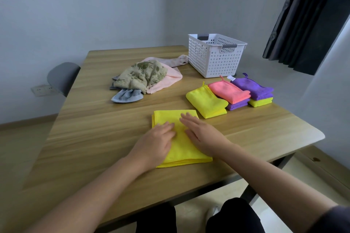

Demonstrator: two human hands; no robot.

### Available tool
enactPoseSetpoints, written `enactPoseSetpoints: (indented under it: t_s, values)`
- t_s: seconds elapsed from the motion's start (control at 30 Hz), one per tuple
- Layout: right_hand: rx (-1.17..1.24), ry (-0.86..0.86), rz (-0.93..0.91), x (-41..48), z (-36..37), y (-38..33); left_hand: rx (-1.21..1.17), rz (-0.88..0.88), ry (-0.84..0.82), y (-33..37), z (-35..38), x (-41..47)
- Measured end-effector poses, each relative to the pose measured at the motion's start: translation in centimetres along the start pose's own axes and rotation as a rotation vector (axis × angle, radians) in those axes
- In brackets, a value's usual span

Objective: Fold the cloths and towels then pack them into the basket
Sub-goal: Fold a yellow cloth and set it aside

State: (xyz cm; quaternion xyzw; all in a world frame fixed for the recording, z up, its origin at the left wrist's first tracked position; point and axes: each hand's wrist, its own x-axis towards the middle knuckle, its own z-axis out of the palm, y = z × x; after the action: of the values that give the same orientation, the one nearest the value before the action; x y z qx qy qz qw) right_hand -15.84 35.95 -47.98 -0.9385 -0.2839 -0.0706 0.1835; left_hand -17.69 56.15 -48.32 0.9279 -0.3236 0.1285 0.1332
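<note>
Left hand and right hand press flat, fingers straight, on the one yellow cloth at lower centre — five folded cloths lie mid-right, one basket above them.

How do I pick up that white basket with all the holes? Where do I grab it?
Probably best by the grey handles on two opposite walls of the white basket, reaching down from above. It stands upright, and under each grey bar there is a cut-out for fingers to hook into.
</note>
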Motion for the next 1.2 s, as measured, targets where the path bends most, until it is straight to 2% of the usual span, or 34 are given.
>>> enactPoseSetpoints:
  t_s: [0.1,0.33,0.47,0.57,0.67,0.8,0.9,1.0,1.1,1.2]
  values:
    - [0.032,-0.196,-0.042,-2.5,-0.2,-0.4,0.034,-0.058,-0.307,0.8,-0.4,-2.3]
    - [-0.147,-0.247,-0.193,-9.4,-0.9,-2.6,0.175,0.029,-0.428,4.5,-2.0,-6.4]
    - [-0.392,-0.163,-0.310,-12.2,-0.4,-2.3,0.241,0.082,-0.361,5.2,-1.4,-8.3]
    - [-0.373,0.032,-0.327,-13.1,1.0,-2.1,0.226,0.102,-0.293,5.6,-1.2,-8.9]
    - [-0.362,0.144,-0.344,-13.4,1.7,-2.1,0.283,0.112,-0.242,6.2,-1.2,-9.3]
    - [-0.360,0.166,-0.342,-13.2,1.9,-2.2,0.285,0.176,-0.103,6.0,-0.6,-10.0]
    - [-0.221,0.109,-0.320,-13.7,1.0,-2.2,0.076,0.243,-0.078,4.5,-0.8,-10.8]
    - [0.026,0.100,-0.119,-13.8,-0.6,-3.3,-0.335,0.082,-0.025,4.2,-2.2,-11.2]
    - [0.195,0.199,0.084,-12.4,-1.5,-4.4,-0.528,-0.187,0.122,4.4,-3.2,-10.1]
    - [0.203,0.310,0.245,-10.0,-2.0,-4.6,-0.685,-0.447,0.217,4.0,-2.9,-7.9]
